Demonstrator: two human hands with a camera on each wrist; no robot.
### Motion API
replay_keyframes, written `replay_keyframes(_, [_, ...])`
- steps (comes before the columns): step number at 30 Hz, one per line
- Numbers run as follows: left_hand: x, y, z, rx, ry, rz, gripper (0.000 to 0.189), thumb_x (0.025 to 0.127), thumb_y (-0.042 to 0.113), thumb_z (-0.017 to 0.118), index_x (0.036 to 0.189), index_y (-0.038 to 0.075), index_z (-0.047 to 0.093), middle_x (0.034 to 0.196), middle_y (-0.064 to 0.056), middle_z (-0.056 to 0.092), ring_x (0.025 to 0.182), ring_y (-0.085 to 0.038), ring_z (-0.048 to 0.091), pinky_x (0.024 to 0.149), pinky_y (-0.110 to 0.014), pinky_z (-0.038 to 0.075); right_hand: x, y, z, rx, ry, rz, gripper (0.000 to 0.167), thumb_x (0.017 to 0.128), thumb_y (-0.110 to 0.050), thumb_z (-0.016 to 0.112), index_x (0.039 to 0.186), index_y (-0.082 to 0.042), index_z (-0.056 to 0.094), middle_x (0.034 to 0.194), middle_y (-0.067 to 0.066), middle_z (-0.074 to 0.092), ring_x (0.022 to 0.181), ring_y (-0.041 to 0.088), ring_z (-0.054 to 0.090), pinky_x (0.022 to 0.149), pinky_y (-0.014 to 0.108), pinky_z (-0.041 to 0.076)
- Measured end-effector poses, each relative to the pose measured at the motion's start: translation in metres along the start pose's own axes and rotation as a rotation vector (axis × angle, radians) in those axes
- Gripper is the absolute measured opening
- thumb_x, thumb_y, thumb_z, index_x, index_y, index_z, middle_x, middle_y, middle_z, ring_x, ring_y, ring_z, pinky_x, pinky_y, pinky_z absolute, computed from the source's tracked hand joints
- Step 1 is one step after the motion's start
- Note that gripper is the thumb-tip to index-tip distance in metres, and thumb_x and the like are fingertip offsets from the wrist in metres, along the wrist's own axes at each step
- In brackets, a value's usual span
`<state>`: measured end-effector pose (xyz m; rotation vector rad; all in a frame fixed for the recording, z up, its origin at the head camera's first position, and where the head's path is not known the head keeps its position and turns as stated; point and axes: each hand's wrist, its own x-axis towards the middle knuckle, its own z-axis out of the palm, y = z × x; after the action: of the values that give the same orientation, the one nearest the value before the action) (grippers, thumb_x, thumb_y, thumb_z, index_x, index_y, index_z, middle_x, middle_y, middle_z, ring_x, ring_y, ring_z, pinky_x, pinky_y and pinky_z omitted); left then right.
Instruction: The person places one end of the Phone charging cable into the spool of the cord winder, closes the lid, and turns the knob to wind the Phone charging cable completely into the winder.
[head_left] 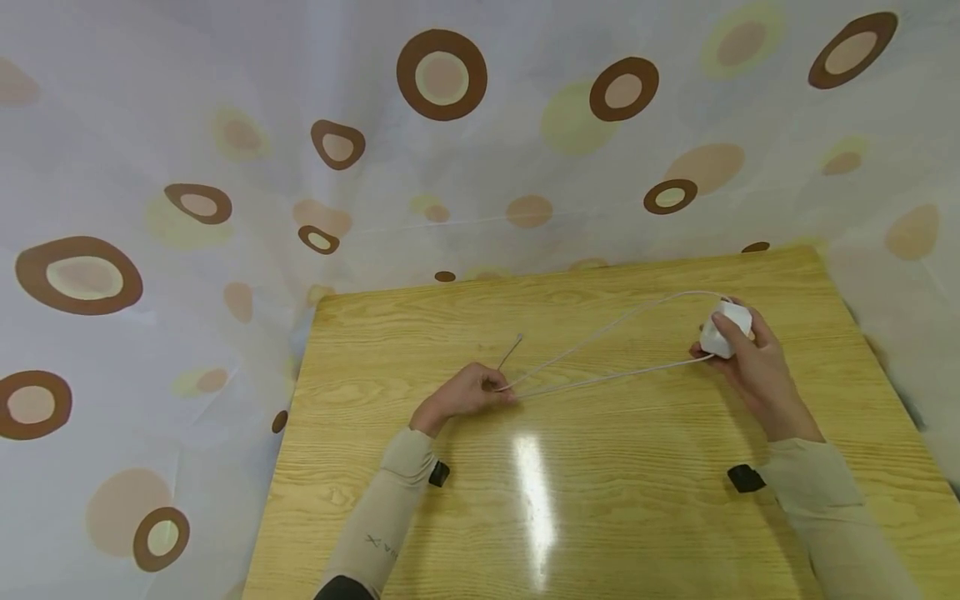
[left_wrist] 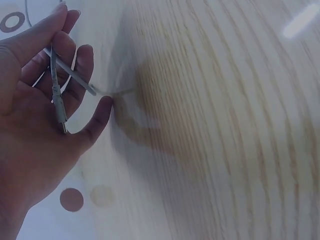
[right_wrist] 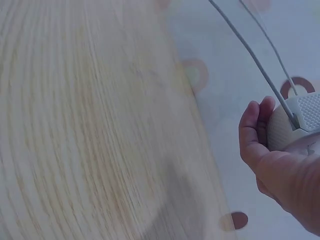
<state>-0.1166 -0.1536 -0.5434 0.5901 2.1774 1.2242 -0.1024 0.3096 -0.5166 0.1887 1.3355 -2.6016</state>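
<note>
My right hand [head_left: 761, 375] grips a white power adapter [head_left: 725, 329] above the right part of the table. Its patterned side [right_wrist: 282, 130] shows in the right wrist view, with the fingers curled round it. Two strands of a thin white cable [head_left: 615, 372] run from the adapter to my left hand [head_left: 468, 390], one bowed upward and the other nearly straight. Between thumb and fingers the left hand pinches the cable. A short end with a metal-tipped plug [left_wrist: 59, 107] hangs across the palm in the left wrist view.
Beneath both hands lies a wood-grain table [head_left: 637, 500], with a bright reflection near its middle. White sheeting with brown and peach spots [head_left: 525, 150] rises behind the table and along its sides. Black straps or mounts [head_left: 745, 478] show near both wrists.
</note>
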Motion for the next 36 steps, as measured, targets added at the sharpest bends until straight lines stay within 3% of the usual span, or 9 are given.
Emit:
replay_keyframes(8, [-0.011, -0.006, -0.005, 0.022, 0.016, -0.038, 0.018, 0.101, 0.016, 0.073, 0.095, 0.000, 0.079, 0.098, -0.015, 0.077, 0.074, -0.008, 0.049, 0.072, -0.022, 0.043, 0.001, -0.002, -0.005, 0.066, -0.036, 0.006, 0.056, 0.111, -0.006, 0.049, 0.162, -0.023, 0.035, 0.122, 0.008, 0.056, 0.089, 0.029, 0.077, 0.083, 0.037, 0.066])
replay_keyframes(15, [-0.014, -0.004, -0.005, -0.007, 0.000, -0.044, 0.022, 0.102, 0.020, 0.073, 0.095, 0.000, 0.079, 0.093, -0.011, 0.076, 0.071, -0.008, 0.046, 0.070, -0.022, 0.040, 0.001, -0.007, -0.007, 0.092, -0.006, -0.005, 0.059, 0.111, -0.007, 0.050, 0.164, -0.023, 0.032, 0.120, 0.008, 0.059, 0.087, 0.030, 0.076, 0.082, 0.037, 0.066])
replay_keyframes(19, [-0.019, -0.008, -0.005, -0.021, 0.008, -0.059, 0.034, 0.102, 0.023, 0.072, 0.078, 0.000, 0.066, 0.068, 0.000, 0.051, 0.061, -0.010, 0.033, 0.063, -0.024, 0.032, 0.000, -0.013, -0.009, 0.147, 0.017, -0.033, 0.053, 0.110, -0.004, 0.050, 0.158, -0.024, 0.043, 0.116, 0.010, 0.061, 0.084, 0.032, 0.076, 0.080, 0.039, 0.066])
replay_keyframes(22, [-0.023, -0.011, -0.008, -0.022, 0.022, -0.066, 0.038, 0.102, 0.022, 0.073, 0.075, -0.001, 0.060, 0.065, 0.003, 0.036, 0.058, -0.010, 0.028, 0.061, -0.025, 0.029, -0.001, -0.016, -0.012, 0.161, 0.013, -0.023, 0.049, 0.110, -0.004, 0.050, 0.154, -0.026, 0.050, 0.117, 0.011, 0.061, 0.085, 0.033, 0.076, 0.080, 0.040, 0.066])
replay_keyframes(28, [-0.025, -0.013, -0.013, -0.004, 0.033, -0.051, 0.026, 0.102, 0.017, 0.072, 0.088, -0.004, 0.075, 0.076, -0.002, 0.061, 0.064, -0.007, 0.034, 0.062, -0.023, 0.031, -0.003, -0.018, -0.016, 0.132, 0.006, -0.019, 0.050, 0.110, -0.004, 0.048, 0.155, -0.026, 0.048, 0.121, 0.009, 0.057, 0.087, 0.033, 0.076, 0.081, 0.039, 0.066])
replay_keyframes(35, [-0.030, -0.018, -0.015, 0.032, 0.082, -0.090, 0.026, 0.106, 0.025, 0.066, 0.101, 0.006, 0.083, 0.069, 0.002, 0.050, 0.057, -0.009, 0.031, 0.058, -0.022, 0.030, -0.001, -0.016, -0.018, 0.072, -0.026, 0.063, 0.057, 0.112, -0.009, 0.048, 0.163, -0.029, 0.032, 0.118, 0.008, 0.059, 0.088, 0.030, 0.078, 0.083, 0.036, 0.065])
replay_keyframes(36, [-0.031, -0.019, -0.015, 0.034, 0.089, -0.100, 0.026, 0.107, 0.027, 0.064, 0.104, 0.008, 0.083, 0.072, 0.002, 0.057, 0.059, -0.008, 0.035, 0.059, -0.022, 0.033, -0.001, -0.015, -0.018, 0.058, -0.026, 0.074, 0.058, 0.112, -0.010, 0.048, 0.164, -0.028, 0.029, 0.118, 0.008, 0.060, 0.088, 0.030, 0.078, 0.083, 0.036, 0.065])
